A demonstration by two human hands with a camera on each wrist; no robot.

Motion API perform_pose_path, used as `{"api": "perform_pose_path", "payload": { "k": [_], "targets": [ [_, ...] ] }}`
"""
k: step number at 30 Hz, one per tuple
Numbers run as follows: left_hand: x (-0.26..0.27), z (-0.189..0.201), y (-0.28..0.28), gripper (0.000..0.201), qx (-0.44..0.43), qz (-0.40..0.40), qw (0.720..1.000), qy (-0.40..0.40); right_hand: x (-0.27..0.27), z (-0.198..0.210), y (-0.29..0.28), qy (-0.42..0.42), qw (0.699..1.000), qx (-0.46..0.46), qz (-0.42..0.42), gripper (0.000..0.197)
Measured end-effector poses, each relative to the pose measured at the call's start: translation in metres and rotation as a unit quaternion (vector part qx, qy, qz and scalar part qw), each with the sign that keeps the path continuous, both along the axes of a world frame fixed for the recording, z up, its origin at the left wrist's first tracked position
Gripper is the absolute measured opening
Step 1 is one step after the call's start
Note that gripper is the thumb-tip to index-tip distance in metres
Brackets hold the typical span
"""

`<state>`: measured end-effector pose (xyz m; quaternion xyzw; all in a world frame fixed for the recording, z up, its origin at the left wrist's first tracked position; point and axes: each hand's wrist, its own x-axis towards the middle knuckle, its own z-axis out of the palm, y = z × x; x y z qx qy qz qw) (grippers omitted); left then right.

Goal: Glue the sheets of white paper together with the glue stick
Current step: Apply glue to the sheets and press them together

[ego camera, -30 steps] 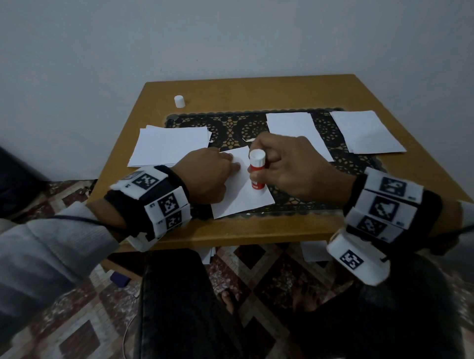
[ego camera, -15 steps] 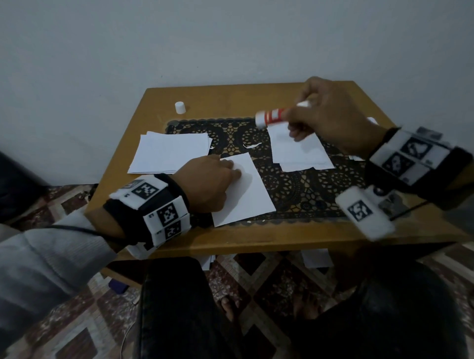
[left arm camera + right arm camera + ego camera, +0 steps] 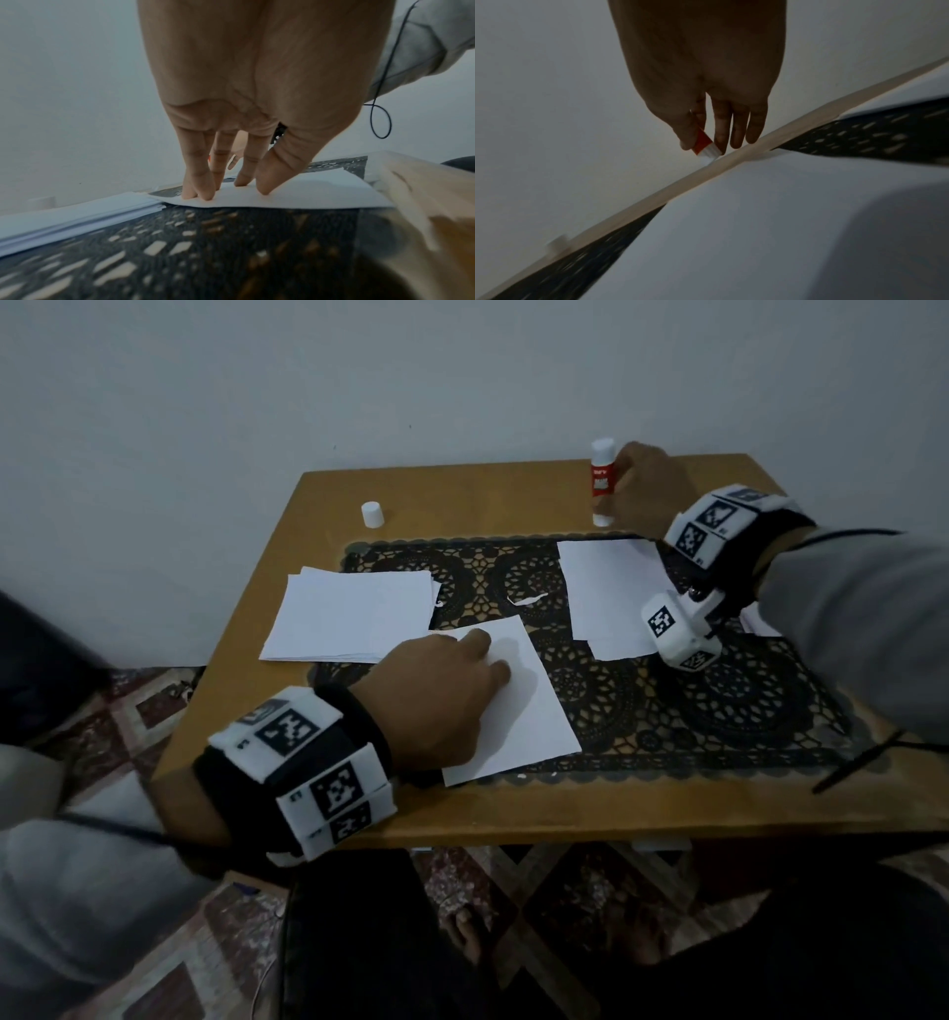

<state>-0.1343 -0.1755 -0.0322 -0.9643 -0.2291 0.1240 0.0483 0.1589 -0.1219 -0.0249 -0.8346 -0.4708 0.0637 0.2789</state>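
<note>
My left hand [image 3: 488,660] rests with straight fingers [image 3: 205,186] pressed on a single white sheet [image 3: 534,716] at the front of the black lace mat. My right hand [image 3: 624,485] is at the far right of the table and pinches the red and white glue stick [image 3: 602,482] between thumb and fingers. The stick stands upright and uncapped, its base down at the wood. In the right wrist view the glue stick [image 3: 704,146] shows between thumb and index finger. Its white cap [image 3: 372,514] stands apart at the far left.
A stack of white sheets [image 3: 349,618] lies to the left, partly on the mat [image 3: 719,706]. More sheets [image 3: 606,593] lie at the right under my right wrist. A small paper scrap [image 3: 529,599] lies mid-mat. The wooden table [image 3: 462,495] stands against a wall.
My right hand lifted the glue stick off the front sheet, carried it back and to the right, and now holds it upright at the table's far edge. My left hand stayed on the sheet.
</note>
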Motion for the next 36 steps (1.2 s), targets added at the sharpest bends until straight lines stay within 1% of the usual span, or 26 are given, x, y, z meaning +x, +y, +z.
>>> {"api": "perform_pose_path", "payload": {
  "k": [2, 4, 8, 11, 12, 14, 16, 17, 21, 24, 26, 29, 30, 32, 35, 36],
  "targets": [
    [-0.001, -0.002, 0.001, 0.049, -0.007, -0.004, 1.0, -0.004, 0.009, -0.002, 0.006, -0.024, 0.999, -0.025, -0.009, 0.038],
    [-0.003, -0.004, 0.002, 0.05, -0.023, -0.004, 1.0, -0.01, 0.015, -0.003, 0.009, -0.029, 0.999, -0.042, -0.013, 0.04],
    [-0.005, -0.006, 0.007, 0.05, -0.066, 0.012, 0.996, -0.051, 0.015, -0.002, 0.01, -0.047, 0.998, -0.052, -0.005, 0.037],
    [-0.006, -0.005, 0.008, 0.057, -0.098, 0.03, 0.993, -0.061, 0.015, -0.002, 0.01, -0.053, 0.996, -0.069, -0.002, 0.04],
    [-0.006, -0.005, 0.008, 0.059, -0.103, 0.035, 0.992, -0.061, 0.016, -0.002, 0.009, -0.048, 0.996, -0.073, -0.001, 0.043],
    [-0.01, -0.003, 0.009, 0.062, -0.108, 0.055, 0.991, -0.064, 0.018, 0.003, 0.004, -0.036, 0.997, -0.074, -0.007, 0.055],
    [-0.014, 0.0, 0.013, 0.064, -0.101, 0.092, 0.988, -0.072, 0.024, 0.012, -0.004, -0.041, 0.997, -0.067, -0.013, 0.064],
    [-0.016, 0.001, 0.017, 0.066, -0.094, 0.111, 0.987, -0.073, 0.029, 0.018, -0.01, -0.047, 0.997, -0.061, -0.013, 0.063],
    [-0.016, 0.007, 0.033, 0.073, -0.099, 0.165, 0.98, -0.054, 0.046, 0.035, -0.044, -0.069, 0.995, -0.076, -0.008, 0.047],
    [-0.009, 0.007, 0.039, 0.081, -0.091, 0.179, 0.979, -0.037, 0.06, 0.036, -0.075, -0.096, 0.987, -0.127, -0.014, 0.035],
    [-0.004, 0.008, 0.043, 0.082, -0.091, 0.186, 0.978, -0.031, 0.069, 0.032, -0.095, -0.126, 0.974, -0.186, -0.014, 0.035],
    [0.002, 0.012, 0.048, 0.069, -0.113, 0.186, 0.975, -0.034, 0.08, 0.026, -0.12, -0.148, 0.957, -0.247, -0.018, 0.041],
    [0.004, 0.013, 0.049, 0.062, -0.121, 0.184, 0.975, -0.042, 0.084, 0.024, -0.127, -0.147, 0.954, -0.26, -0.019, 0.04],
    [0.006, 0.015, 0.049, 0.047, -0.126, 0.176, 0.974, -0.069, 0.092, 0.019, -0.139, -0.136, 0.948, -0.285, -0.034, 0.033],
    [0.009, 0.02, 0.051, 0.023, -0.138, 0.164, 0.969, -0.121, 0.102, 0.01, -0.151, -0.107, 0.946, -0.298, -0.068, 0.051],
    [0.009, 0.023, 0.052, 0.018, -0.154, 0.158, 0.966, -0.136, 0.103, 0.008, -0.154, -0.104, 0.946, -0.298, -0.066, 0.053]
  ]
}}
